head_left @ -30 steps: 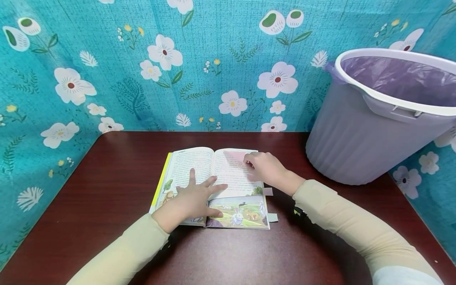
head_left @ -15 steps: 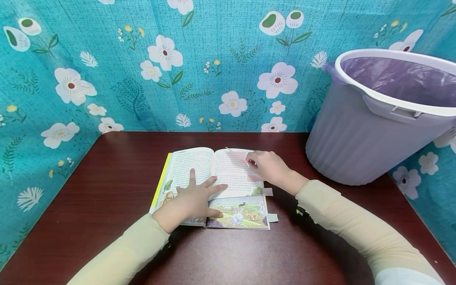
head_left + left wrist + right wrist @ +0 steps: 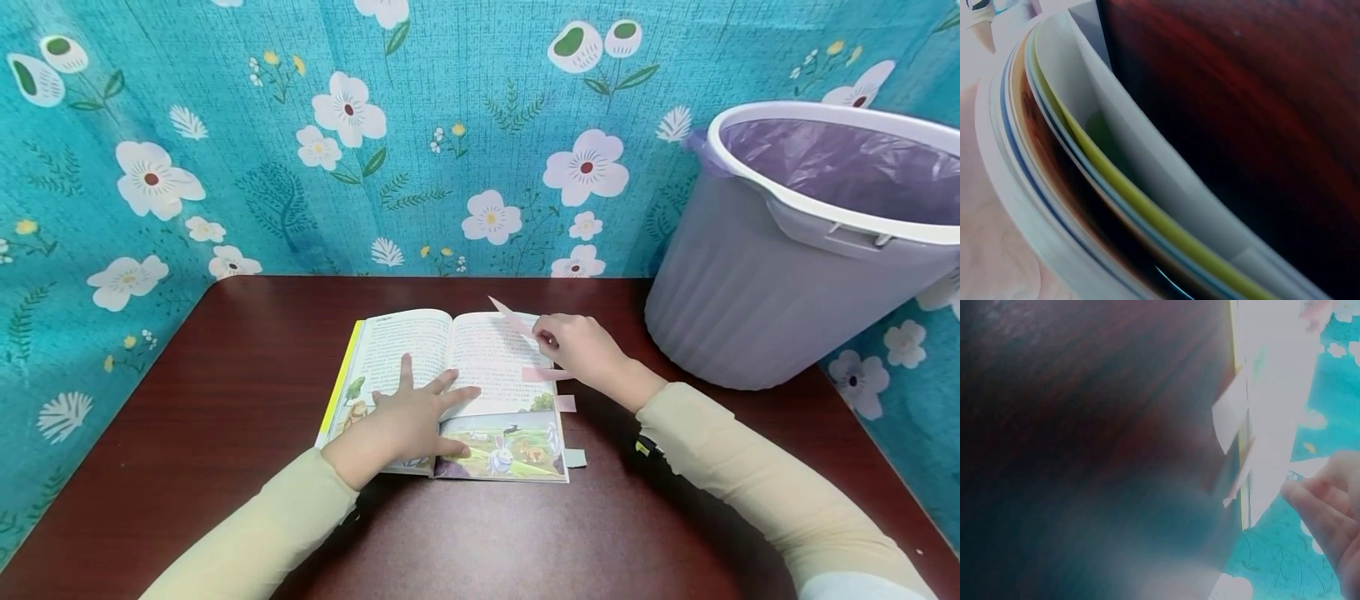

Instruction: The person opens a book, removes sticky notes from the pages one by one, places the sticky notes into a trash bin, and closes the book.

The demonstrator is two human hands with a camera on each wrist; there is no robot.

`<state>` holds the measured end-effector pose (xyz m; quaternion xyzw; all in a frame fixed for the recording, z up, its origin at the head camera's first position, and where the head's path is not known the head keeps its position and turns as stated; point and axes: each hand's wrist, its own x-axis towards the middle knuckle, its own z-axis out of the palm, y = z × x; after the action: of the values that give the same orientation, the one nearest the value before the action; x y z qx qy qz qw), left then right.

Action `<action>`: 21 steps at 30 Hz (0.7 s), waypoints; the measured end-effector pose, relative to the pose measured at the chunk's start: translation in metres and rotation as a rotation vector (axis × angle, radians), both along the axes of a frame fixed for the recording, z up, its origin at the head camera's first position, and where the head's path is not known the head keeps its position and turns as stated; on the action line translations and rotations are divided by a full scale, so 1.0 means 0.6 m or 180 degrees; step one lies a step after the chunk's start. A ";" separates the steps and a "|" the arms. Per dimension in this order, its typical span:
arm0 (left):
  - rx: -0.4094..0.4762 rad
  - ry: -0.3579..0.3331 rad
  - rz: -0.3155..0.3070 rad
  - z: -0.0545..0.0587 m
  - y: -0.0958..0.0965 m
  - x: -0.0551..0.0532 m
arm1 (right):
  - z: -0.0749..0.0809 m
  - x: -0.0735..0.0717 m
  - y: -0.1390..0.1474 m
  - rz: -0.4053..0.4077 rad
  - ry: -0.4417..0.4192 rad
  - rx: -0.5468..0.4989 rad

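Observation:
An open picture book (image 3: 487,350) lies on the table, text above and a rabbit drawing at lower right. My left hand (image 3: 408,421) rests on it with fingers spread across both pages near the spine. Over the right page's upper edge, my right hand (image 3: 577,342) pinches a pink paper slip (image 3: 512,315), whose free end points up and left. That slip looks washed-out white in the right wrist view, beside my right fingers (image 3: 1319,512). A second pink slip (image 3: 540,374) lies across the right page's edge below the hand. The left wrist view shows page edges (image 3: 1166,194) up close.
Two paper tabs, one pinkish (image 3: 566,404) and one pale (image 3: 574,458), stick out from the book's right side. A grey bin (image 3: 750,275) with a purple liner stands at the table's back right. Flowered blue cloth (image 3: 450,167) hangs behind the dark red table (image 3: 487,542).
The pink slip has risen off the right page, its free end tilting upward. My right hand has drawn back slightly to the right with it. The left hand stays put.

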<state>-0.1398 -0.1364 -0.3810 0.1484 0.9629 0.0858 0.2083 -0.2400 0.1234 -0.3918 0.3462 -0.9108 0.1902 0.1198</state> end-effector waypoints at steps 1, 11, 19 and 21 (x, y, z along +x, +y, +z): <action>0.0004 0.0001 -0.0004 0.000 0.000 0.000 | 0.000 -0.001 0.003 -0.0010 0.0013 -0.0036; 0.0030 0.0020 -0.0015 0.002 -0.002 0.001 | 0.013 -0.016 0.043 -0.0313 -0.0013 -0.0366; 0.0056 0.0008 0.0001 0.001 -0.002 0.002 | 0.019 -0.006 0.058 -0.0431 -0.0151 -0.0282; 0.0070 0.0013 -0.0001 0.001 -0.002 0.002 | 0.019 -0.003 0.060 -0.0428 -0.0159 -0.0277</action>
<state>-0.1384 -0.1376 -0.3802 0.1510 0.9623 0.0960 0.2047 -0.2420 0.1595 -0.3806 0.2740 -0.9256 0.2296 0.1245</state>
